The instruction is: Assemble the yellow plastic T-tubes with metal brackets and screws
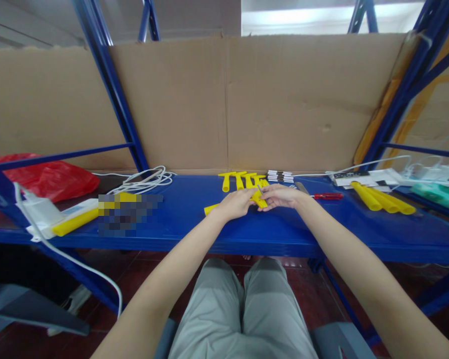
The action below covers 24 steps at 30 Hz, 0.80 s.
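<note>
Yellow handle (261, 201) sits between the left hand (238, 203) and right hand (279, 197), gripped by both from opposite sides, neither clearly nearer; its long axis is mostly hidden. T-shaped yellow pieces (240, 180) line up just beyond, a red-handled tool (328, 196) lies rightward, the front edge (262, 247) runs bodyward, and blue surface (183, 214) stretches left.

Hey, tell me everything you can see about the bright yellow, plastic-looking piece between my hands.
The bright yellow, smooth, plastic-looking piece slants down to the right, over the blue shelf surface. Your left hand holds its left side; your right hand is at its right, its grip unclear. Your hands hide much of it, so its full shape and any contact with the shelf can't be told.
</note>
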{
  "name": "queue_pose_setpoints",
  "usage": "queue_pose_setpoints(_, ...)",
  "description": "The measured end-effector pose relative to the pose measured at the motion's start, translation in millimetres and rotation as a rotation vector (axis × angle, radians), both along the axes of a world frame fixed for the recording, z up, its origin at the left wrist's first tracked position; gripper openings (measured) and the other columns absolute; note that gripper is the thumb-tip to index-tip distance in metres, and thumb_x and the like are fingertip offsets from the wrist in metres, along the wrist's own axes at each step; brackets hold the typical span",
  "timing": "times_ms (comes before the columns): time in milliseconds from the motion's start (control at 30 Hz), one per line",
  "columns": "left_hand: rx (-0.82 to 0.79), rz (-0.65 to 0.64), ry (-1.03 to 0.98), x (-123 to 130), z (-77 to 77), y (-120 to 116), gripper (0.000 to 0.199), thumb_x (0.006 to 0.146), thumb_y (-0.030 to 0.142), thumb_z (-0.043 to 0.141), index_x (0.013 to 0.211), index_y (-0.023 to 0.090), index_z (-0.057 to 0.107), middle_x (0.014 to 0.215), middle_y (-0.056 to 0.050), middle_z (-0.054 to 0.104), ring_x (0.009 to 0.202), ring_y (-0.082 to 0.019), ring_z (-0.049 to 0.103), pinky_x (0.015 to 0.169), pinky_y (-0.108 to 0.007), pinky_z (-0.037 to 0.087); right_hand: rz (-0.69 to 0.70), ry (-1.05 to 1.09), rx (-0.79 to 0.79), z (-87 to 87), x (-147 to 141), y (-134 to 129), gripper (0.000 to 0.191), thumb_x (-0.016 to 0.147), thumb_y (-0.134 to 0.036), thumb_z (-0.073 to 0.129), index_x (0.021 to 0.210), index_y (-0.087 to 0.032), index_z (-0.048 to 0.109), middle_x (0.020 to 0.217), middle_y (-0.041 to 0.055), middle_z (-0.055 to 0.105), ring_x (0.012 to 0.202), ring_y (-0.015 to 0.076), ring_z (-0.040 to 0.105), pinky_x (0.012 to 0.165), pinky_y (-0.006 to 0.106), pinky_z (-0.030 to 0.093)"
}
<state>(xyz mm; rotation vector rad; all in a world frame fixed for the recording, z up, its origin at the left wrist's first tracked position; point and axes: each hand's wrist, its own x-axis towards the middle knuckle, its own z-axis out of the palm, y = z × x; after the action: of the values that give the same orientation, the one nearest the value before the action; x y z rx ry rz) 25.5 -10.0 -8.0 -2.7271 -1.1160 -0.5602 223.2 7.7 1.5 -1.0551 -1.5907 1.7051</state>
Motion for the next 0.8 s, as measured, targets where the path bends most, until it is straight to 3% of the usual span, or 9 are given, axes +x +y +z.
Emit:
queue_pose_setpoints(100, -0.037, 0.05, 0.021, 1, -1.0, 0, 0.047, 0.092, 0.023, 0.046, 0.139, 0.017, 0.042, 0.136, -0.012, 0.056, 0.122, -0.022, 0.056, 0.099, -0.032, 0.045, -0.001, -0.01, 0.01, -2.2, 0, 2, 0.027, 0.078, -0.006, 0.063, 0.103, -0.013, 0.053, 0.083, 0.0077, 0.072, 0.072, 0.0167, 0.072, 0.077, 0.035, 0.06)
queue_pose_setpoints(333, -0.052, 0.078, 0.088, 2, 0.4, -1, 0.045, 0.094, 0.024, 0.043, 0.138, 0.016, 0.044, 0.138, -0.012, 0.054, 0.122, -0.023, 0.056, 0.098, -0.033, 0.046, -0.027, -0.019, -0.01, -4.1, 0, 4, 0.033, 0.076, -0.007, 0.067, 0.103, -0.014, 0.05, 0.086, 0.0082, 0.072, 0.074, 0.0181, 0.072, 0.082, 0.04, 0.058)
queue_pose_setpoints(533, -0.027, 0.092, 0.095, 2, 0.7, -1, 0.046, 0.095, 0.023, 0.042, 0.139, 0.012, 0.043, 0.136, -0.014, 0.055, 0.123, -0.023, 0.055, 0.1, -0.032, 0.044, -0.086, -0.056, 0.004, 5.2, -4, -3, 0.031, 0.079, -0.006, 0.062, 0.106, -0.015, 0.052, 0.093, 0.0099, 0.073, 0.073, 0.0161, 0.071, 0.08, 0.037, 0.058)
queue_pose_setpoints(600, -0.014, 0.096, 0.099, 2, 0.4, 0, 0.046, 0.095, 0.023, 0.041, 0.139, 0.012, 0.043, 0.135, -0.015, 0.057, 0.123, -0.023, 0.056, 0.1, -0.032, 0.044, -0.199, -0.087, 0.059, 10.1, -2, -2, 0.029, 0.081, -0.007, 0.059, 0.108, -0.015, 0.054, 0.098, 0.0108, 0.072, 0.073, 0.0152, 0.071, 0.078, 0.035, 0.059)
queue_pose_setpoints(700, 0.0, 0.107, 0.106, 1, -0.2, 1, 0.047, 0.095, 0.023, 0.04, 0.14, 0.011, 0.042, 0.135, -0.015, 0.057, 0.123, -0.023, 0.055, 0.1, -0.032, 0.044, -0.528, -0.225, 0.26, 14.5, 13, 6, 0.035, 0.083, -0.009, 0.055, 0.118, -0.015, 0.054, 0.109, 0.0131, 0.07, 0.078, 0.0163, 0.071, 0.078, 0.034, 0.058)
queue_pose_setpoints(800, -0.002, 0.119, 0.12, 1, -0.2, 1, 0.047, 0.096, 0.024, 0.039, 0.141, 0.011, 0.041, 0.136, -0.016, 0.056, 0.122, -0.024, 0.056, 0.099, -0.033, 0.045, -0.799, -0.609, 0.54, 13.1, 37, 17, 0.039, 0.082, -0.005, 0.049, 0.119, -0.01, 0.06, 0.115, 0.0164, 0.068, 0.099, 0.021, 0.068, 0.089, 0.033, 0.052)
